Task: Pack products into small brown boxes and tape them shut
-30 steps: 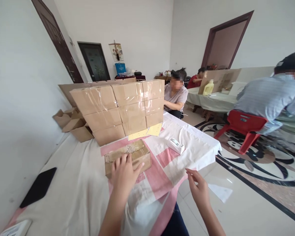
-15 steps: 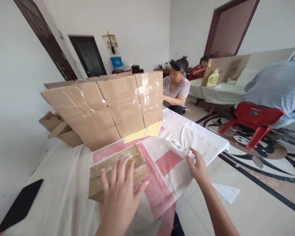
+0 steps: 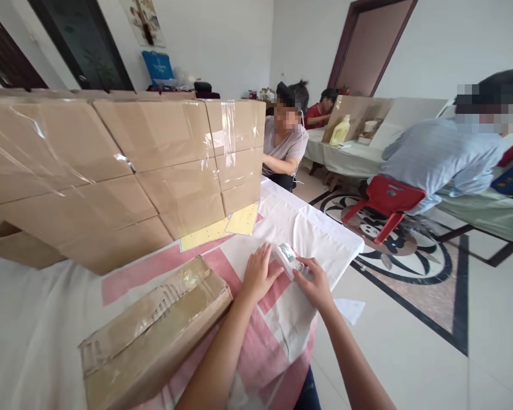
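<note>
A small white tape dispenser, or something much like one, lies on the cloth near the table's right edge. My right hand has its thumb and fingers closed on the dispenser's near right end. On the other side, my left hand is open, its fingers stretched out beside the dispenser; whether they touch it I cannot tell. A long taped cardboard box lies at the left of my left forearm, with no hand on it.
A wall of taped cardboard boxes stands along the far left side. Yellow sheets lie at its foot on the tablecloth. Behind it sits a person. Another person sits on a red chair at the right.
My left hand has left the cardboard box and moved right to the dispenser. The dispenser has turned somewhat, my right hand still at its end. The view has swung to the right.
</note>
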`<state>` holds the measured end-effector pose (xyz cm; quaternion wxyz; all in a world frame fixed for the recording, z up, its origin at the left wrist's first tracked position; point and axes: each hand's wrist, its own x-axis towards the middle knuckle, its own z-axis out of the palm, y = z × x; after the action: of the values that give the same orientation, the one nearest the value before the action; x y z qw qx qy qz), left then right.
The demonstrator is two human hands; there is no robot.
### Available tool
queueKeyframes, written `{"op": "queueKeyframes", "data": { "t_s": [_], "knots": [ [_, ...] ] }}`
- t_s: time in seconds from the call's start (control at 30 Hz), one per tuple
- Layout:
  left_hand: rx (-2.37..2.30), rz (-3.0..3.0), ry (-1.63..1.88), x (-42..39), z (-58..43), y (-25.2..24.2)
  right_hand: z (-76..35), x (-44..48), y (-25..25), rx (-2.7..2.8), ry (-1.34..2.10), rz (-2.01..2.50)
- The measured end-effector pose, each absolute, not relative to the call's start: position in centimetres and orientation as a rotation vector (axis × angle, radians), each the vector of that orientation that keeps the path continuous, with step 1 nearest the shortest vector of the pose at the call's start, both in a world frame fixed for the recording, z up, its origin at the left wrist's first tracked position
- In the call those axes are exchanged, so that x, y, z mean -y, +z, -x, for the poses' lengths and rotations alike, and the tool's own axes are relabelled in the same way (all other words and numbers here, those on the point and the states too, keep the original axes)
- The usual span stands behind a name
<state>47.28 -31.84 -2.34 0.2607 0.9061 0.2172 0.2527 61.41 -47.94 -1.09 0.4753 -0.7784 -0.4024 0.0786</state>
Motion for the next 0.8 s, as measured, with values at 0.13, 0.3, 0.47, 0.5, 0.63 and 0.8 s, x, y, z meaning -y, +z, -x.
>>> {"op": "queueKeyframes", "data": {
  "t_s": [0.13,0.3,0.47,0.5,0.63,0.8],
  "knots": [
    [-0.531,-2.485,0.637,32.4,-47.1,-2.7,-61.7,47.0,0.3,0.868,0.322,1.867],
    [-0.535,-2.477,0.607,31.9,-47.5,-2.4,-62.8,45.9,1.7,0.622,0.557,1.929],
    [-0.562,-2.498,0.587,31.9,-47.3,-2.4,-63.5,44.9,3.0,0.585,0.677,1.999],
    [-0.571,-2.504,0.583,32.0,-47.3,-2.4,-63.5,44.6,3.2,0.590,0.690,1.998],
    [-0.551,-2.485,0.652,32.8,-48.0,-2.1,-62.8,43.6,3.4,0.561,0.732,1.942],
    [-0.450,-2.510,0.701,34.1,-49.2,-2.5,-60.5,43.2,3.2,0.431,0.710,1.868]
  ]
}}
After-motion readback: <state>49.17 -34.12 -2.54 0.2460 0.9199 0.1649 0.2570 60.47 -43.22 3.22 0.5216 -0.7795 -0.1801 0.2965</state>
